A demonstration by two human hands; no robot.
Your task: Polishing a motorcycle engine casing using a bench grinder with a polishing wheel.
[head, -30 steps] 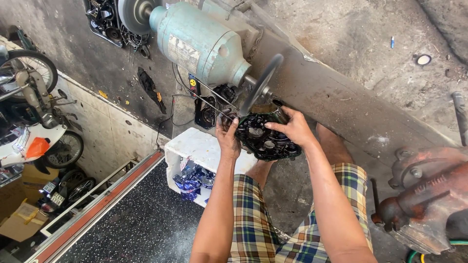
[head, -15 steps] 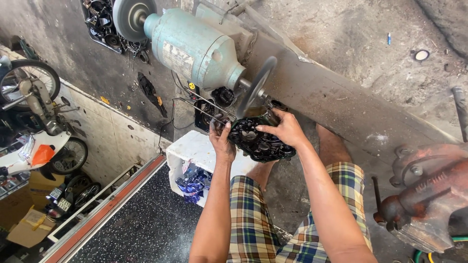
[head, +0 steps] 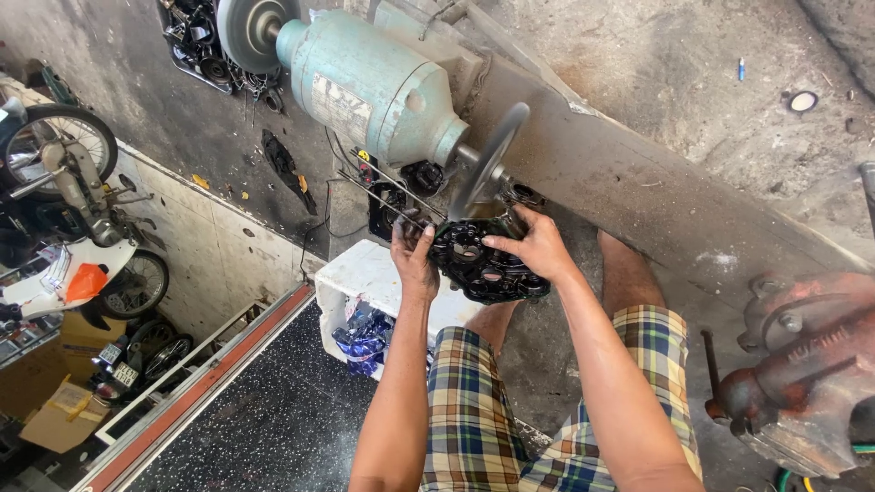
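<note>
A: Item: black round perforated metal part [head: 483, 264], pressed against the grey spinning wheel [head: 489, 160] of the pale green bench grinder motor [head: 378, 87].

B: Grip?

A: Left hand [head: 415, 260] and right hand [head: 538, 246] both clamped on it. White foam box [head: 365, 278] below the grinder; rusty red vise [head: 802, 374] well right.

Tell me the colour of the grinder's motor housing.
Pale green motor housing, seen best in the head view.

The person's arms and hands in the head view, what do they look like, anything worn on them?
Both arms are bare from above the elbow down: no sleeves show. The left hand and right hand wear no gloves, and no watch or rings are visible. The left fingers look smudged with dark grime. Plaid shorts in yellow, blue and red show below.
</note>
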